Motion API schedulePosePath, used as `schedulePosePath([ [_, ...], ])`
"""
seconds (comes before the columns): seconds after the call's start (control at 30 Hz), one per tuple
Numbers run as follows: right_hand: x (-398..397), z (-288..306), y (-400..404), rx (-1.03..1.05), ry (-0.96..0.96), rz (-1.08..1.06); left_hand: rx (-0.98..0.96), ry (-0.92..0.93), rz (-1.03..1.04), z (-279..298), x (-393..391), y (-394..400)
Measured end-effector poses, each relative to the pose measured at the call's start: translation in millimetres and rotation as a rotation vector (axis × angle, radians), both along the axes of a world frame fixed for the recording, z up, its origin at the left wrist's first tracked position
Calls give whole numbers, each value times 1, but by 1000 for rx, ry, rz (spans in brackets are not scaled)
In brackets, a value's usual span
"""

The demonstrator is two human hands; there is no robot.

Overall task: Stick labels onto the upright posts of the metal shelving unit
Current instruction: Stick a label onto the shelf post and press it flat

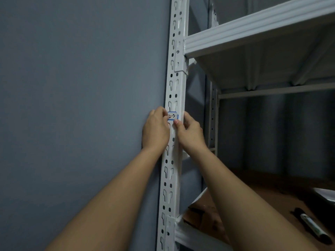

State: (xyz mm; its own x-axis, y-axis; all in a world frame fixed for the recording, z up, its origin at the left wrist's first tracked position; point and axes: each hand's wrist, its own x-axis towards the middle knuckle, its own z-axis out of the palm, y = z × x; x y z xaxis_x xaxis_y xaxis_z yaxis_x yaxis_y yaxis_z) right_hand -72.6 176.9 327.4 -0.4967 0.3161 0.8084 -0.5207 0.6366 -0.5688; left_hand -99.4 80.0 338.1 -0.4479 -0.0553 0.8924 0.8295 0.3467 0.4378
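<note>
Both hands are up on the white perforated metal post [173,91]. The small white paper label with a blue border [173,116] lies flat on the post face, long axis horizontal, across the upright. The left hand [155,129] curls its fingers [164,113] on the label's left end; the right hand [189,130] pinches the right end, thumb just below the lower corner. Handwritten black marks read level. Slots and round holes run above the fingers; a ribbed white shelf beam [253,33] sits higher right.

Blue-bordered white label [173,116], handwritten, level across front of upright white perforated post [176,78]
</note>
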Motion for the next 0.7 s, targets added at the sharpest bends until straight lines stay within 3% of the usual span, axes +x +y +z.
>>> schedulePosePath([
  [0.7, -3, -1, 1, 6, 5, -38, -22, 12, -28, 7, -4, -2],
])
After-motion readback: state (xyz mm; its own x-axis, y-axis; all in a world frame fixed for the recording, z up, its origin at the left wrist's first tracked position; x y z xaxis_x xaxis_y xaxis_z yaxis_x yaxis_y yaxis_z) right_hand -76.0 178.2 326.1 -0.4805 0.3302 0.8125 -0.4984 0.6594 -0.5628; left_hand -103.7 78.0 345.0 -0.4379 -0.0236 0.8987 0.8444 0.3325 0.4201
